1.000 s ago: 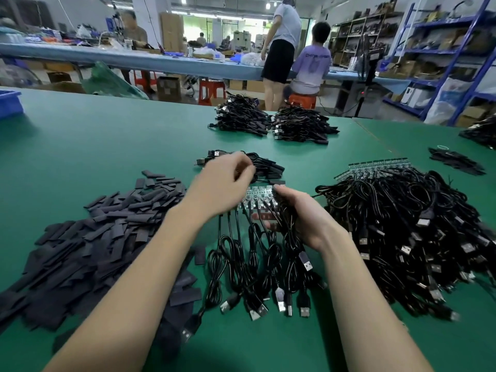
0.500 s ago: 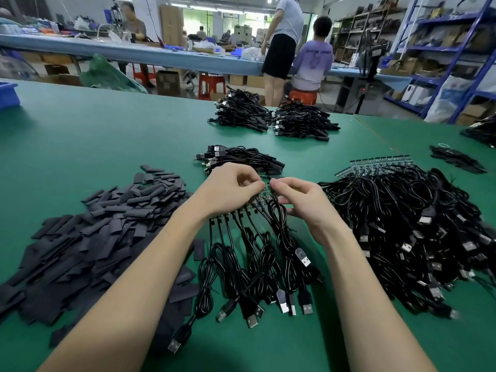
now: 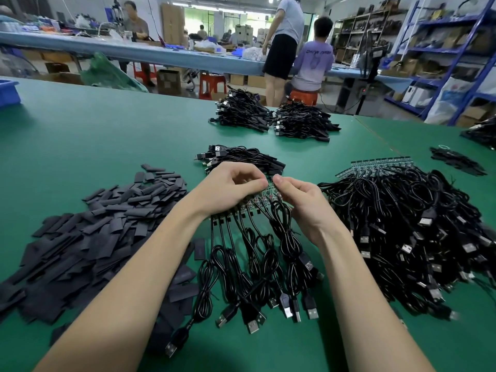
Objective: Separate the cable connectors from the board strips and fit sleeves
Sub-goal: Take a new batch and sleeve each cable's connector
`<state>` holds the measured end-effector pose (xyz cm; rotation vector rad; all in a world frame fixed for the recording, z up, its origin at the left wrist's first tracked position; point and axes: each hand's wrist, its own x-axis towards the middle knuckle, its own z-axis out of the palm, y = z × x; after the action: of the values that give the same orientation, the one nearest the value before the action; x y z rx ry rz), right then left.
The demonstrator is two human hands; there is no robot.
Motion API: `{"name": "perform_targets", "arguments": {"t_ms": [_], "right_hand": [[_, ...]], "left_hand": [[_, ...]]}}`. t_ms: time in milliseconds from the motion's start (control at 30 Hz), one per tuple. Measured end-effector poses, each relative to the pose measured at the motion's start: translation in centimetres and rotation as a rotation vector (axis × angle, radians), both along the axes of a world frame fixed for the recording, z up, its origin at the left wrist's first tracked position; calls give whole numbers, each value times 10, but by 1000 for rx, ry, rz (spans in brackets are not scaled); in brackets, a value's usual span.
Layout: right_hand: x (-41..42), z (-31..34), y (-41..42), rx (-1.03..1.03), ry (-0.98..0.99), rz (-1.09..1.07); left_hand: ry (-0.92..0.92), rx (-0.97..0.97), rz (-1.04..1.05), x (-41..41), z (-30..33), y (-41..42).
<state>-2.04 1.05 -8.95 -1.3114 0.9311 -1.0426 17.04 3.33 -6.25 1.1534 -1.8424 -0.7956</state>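
Green board strip (image 3: 264, 196) sits pinched between my left hand (image 3: 228, 187) and right hand (image 3: 300, 202), its cables (image 3: 257, 259) trailing toward me over the worktop (image 3: 94, 138). Left of my left hand lies a heap of black sleeves (image 3: 88, 237); right of my right hand, a tangled cable pile (image 3: 410, 232). Beyond my knuckles, a small cable bundle (image 3: 241, 157).

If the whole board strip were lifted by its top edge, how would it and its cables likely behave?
The board strip is thin and held by both hands, so it probably flexes or snaps at its joints. Its cables lie in loose coils, so they would likely dangle, swing and tangle. It looks light.
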Motion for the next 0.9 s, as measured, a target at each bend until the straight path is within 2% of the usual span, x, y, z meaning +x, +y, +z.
{"name": "perform_targets", "arguments": {"t_ms": [133,333,400,500,600,667,733,800,900], "right_hand": [[-1,0,1,86,-82,80],[-15,3,-1,138,-35,-35],[-16,5,-2,129,-35,-161],[-13,10,-5,-33,17,-381],[-10,23,-6,-300,128,-521],[-10,34,-5,-335,38,-582],[-16,42,-4,-192,-103,-541],[-28,43,-3,-126,-6,-421],[-46,47,1,-88,8,-158]], "left_hand": [[77,38,-40,-2,1,1],[97,76,-14,1,1,1],[84,95,11,6,1,0],[45,162,50,14,-3,-1],[21,243,104,17,-9,-3],[18,257,80,17,-11,-2],[87,247,19,18,-9,1],[138,230,-9,19,-5,4],[12,170,108,15,-5,1]]}}
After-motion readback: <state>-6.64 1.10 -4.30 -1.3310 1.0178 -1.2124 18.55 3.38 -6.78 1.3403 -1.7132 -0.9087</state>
